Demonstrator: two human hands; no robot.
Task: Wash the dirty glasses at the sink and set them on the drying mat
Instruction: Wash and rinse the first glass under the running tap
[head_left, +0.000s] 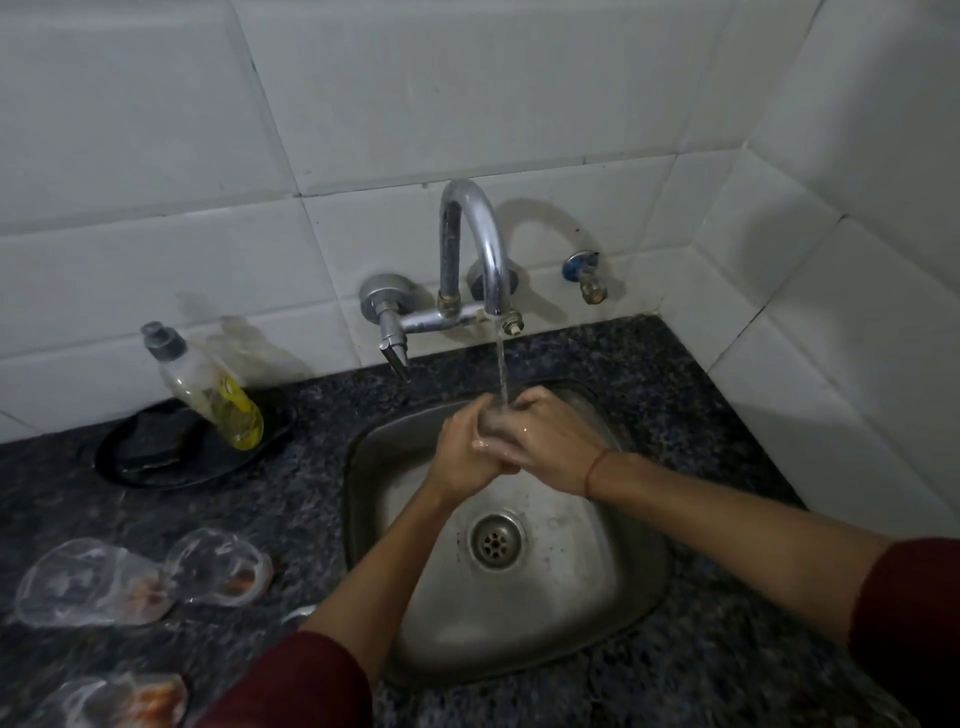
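My left hand (462, 452) and my right hand (550, 447) are clasped together over the steel sink (613, 597), right under the stream of water (502, 369) running from the curved tap (472, 244). The fingers are closed around each other and I see no glass between them. Three dirty clear glasses lie on the dark stone counter to the left of the sink: one (88, 582) at the far left, one (218, 566) beside it, and one (119, 696) at the bottom edge. All carry brownish residue.
A dish-soap bottle (208, 389) with yellow liquid leans on a black dish (124, 467) holding a dark sponge (150, 441), at the back left. A small wall valve (587, 275) sits right of the tap. White tiled walls close in the back and right.
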